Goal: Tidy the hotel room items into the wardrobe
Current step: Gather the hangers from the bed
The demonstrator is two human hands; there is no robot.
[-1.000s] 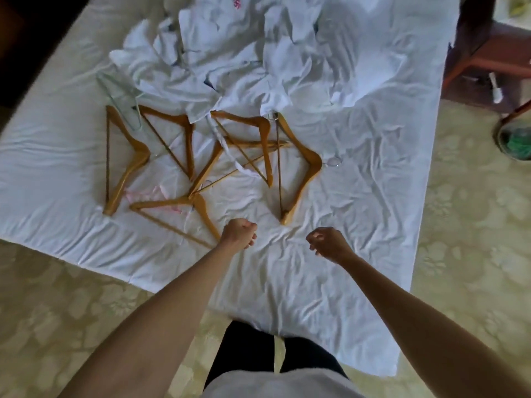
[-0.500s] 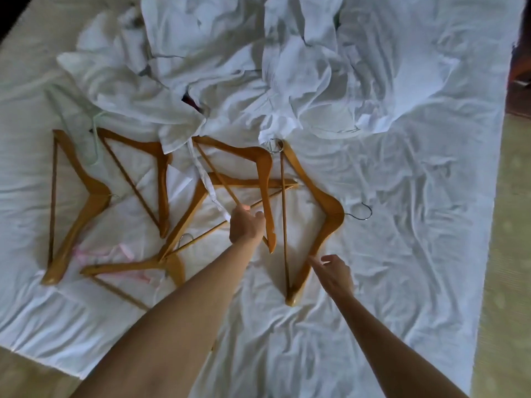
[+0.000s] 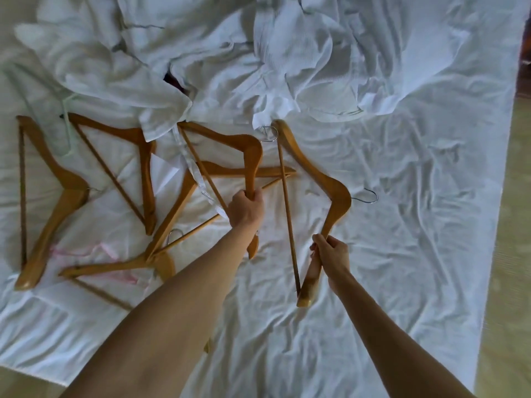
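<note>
Several wooden hangers lie on a bed with a white sheet [image 3: 402, 254]. My left hand [image 3: 247, 209] grips the arm of the middle wooden hanger [image 3: 244, 147]. My right hand [image 3: 333, 258] grips the lower arm of the rightmost wooden hanger [image 3: 336, 188], whose metal hook points right. A pile of crumpled white garments [image 3: 258, 61] covers the far part of the bed and overlaps the tops of some hangers.
More wooden hangers [image 3: 66, 191] lie to the left, one crossing under the middle hanger. A pale plastic hanger [image 3: 67, 122] and a pink ribbon [image 3: 94, 251] lie among them. Patterned floor [image 3: 505, 254] runs along the bed's right edge.
Both hands moved forward from above the sheet's near part onto the hangers. The left hand took hold of the middle hanger, the right took hold of the rightmost one. The view came closer.
</note>
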